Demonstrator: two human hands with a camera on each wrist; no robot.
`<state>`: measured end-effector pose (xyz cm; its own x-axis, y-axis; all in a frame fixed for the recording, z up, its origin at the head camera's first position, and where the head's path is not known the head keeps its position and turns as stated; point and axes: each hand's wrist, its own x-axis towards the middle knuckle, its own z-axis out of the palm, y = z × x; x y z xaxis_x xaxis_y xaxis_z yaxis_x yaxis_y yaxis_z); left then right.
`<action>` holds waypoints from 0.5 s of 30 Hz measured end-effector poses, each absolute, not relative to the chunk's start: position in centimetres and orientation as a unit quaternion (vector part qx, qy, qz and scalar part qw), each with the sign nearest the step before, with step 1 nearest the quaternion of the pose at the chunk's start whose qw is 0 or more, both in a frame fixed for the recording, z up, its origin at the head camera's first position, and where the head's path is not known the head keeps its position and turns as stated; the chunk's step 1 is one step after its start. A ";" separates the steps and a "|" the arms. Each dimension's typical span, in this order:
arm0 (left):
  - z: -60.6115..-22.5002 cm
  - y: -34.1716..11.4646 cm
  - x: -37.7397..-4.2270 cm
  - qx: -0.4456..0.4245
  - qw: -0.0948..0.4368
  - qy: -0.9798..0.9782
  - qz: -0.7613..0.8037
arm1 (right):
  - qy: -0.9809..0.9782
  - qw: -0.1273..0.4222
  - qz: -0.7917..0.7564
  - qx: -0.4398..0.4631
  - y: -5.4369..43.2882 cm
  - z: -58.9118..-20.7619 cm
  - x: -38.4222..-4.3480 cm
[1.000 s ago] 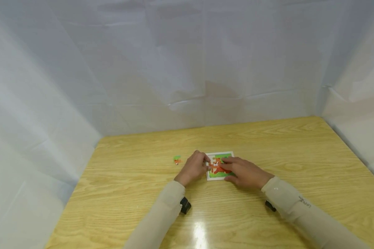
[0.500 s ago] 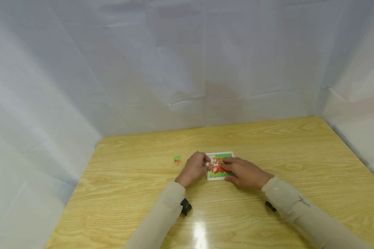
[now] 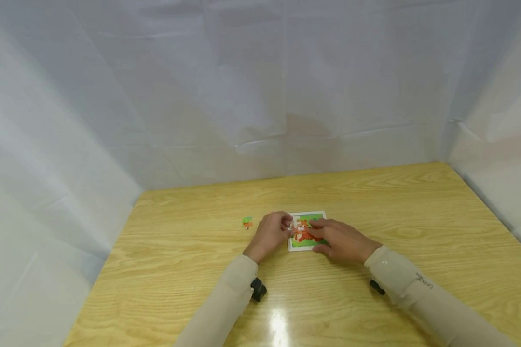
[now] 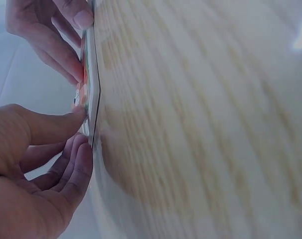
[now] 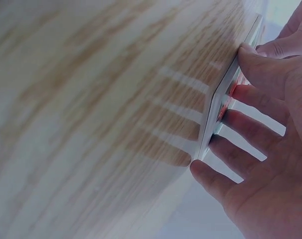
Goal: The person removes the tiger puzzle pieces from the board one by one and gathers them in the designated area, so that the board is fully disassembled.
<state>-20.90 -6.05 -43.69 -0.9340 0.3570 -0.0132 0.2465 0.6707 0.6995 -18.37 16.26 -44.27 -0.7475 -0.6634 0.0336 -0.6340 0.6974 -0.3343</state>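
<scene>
While the flat, white-rimmed tiger puzzle [image 3: 302,237] lies short of the far edge's middle on the yellow wood-grain worktop [image 3: 178,270], my left hand [image 3: 269,233] curls at its left side; I can't tell whether it pinches anything. My right hand [image 3: 343,239] rests spread, nearly straight fingers on it. Probably light, stiff and slidable, it's best held by its rim.

The only writing in view was a small dark marking [image 3: 424,281] on the pale right sleeve [image 3: 401,277], on the forearm behind the cuff. It stood in two parts, a tangled scribble and, just beside it, a short row of letter-like strokes, too small and blurred to be made out as a word; nothing else could be read.
</scene>
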 end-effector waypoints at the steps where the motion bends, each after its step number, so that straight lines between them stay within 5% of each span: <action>1: -43.7 -6.1 -20.9 0.169 0.075 0.910 0.372 | 0.920 0.046 -0.166 -0.351 16.3 -44.2 -18.4; 15: -43.8 -6.4 -20.8 0.160 0.081 0.887 0.425 | 0.921 0.047 -0.163 -0.351 16.3 -44.2 -18.3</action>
